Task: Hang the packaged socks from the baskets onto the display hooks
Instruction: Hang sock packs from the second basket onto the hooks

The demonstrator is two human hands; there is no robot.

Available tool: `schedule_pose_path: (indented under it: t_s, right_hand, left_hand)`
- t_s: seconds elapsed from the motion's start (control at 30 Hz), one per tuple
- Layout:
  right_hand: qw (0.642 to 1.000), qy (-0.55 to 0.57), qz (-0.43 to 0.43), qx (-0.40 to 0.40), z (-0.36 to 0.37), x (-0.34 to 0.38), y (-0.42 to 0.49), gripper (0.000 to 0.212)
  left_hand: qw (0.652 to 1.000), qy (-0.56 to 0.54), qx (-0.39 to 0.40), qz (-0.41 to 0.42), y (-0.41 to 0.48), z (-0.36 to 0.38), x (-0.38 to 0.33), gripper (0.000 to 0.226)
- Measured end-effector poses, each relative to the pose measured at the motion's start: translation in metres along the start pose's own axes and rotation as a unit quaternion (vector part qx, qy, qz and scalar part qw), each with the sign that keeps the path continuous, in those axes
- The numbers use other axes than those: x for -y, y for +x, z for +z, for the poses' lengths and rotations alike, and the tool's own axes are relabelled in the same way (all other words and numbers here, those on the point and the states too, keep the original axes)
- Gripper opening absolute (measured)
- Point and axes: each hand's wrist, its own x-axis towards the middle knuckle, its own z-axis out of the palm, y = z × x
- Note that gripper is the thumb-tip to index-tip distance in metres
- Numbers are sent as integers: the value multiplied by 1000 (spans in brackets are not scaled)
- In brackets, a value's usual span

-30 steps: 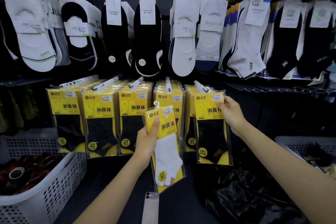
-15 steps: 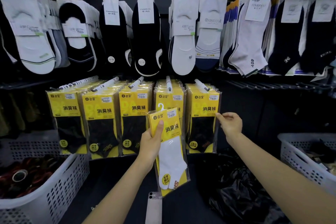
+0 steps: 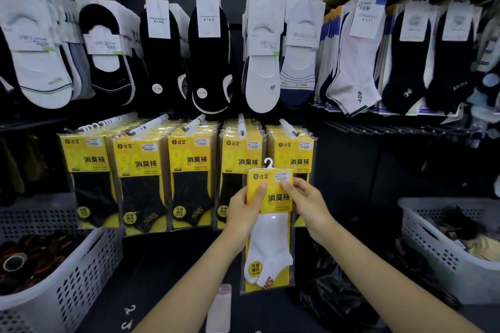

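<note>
Left grip [image 3: 243, 213] and right grip [image 3: 305, 203] pinched the white sock pack [image 3: 273, 240] by its yellow header [image 3: 278, 197], long axis upright, hanger loop [image 3: 267, 163] topmost, below and between two loaded display hooks [image 3: 289, 127].

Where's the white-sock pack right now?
Head view, just right of centre: the white-sock pack is held by the left hand and right hand before the rightmost yellow packs.
</note>
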Motion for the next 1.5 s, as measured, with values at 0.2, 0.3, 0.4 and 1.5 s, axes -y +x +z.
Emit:
schedule_pose_path:
  t_s: [0.2,0.3,0.4,1.5]
  right_hand:
    - [987,66,-8,-150,-22,11,11,10]
    - [979,59,-14,-194,-33,22,27,10]
    - [977,30,-37,-208,-37,31,43,8]
    - [924,-222,311,32,-25,-286,-148,36]
  left_hand:
    - [997,10,66,-35,8,16,-8,47]
    - [994,31,93,-46,14,29,-13,55]
    - [995,23,90,-39,20,40,-17,52]
    - [944,95,-79,-306,-170,-99,246,11]
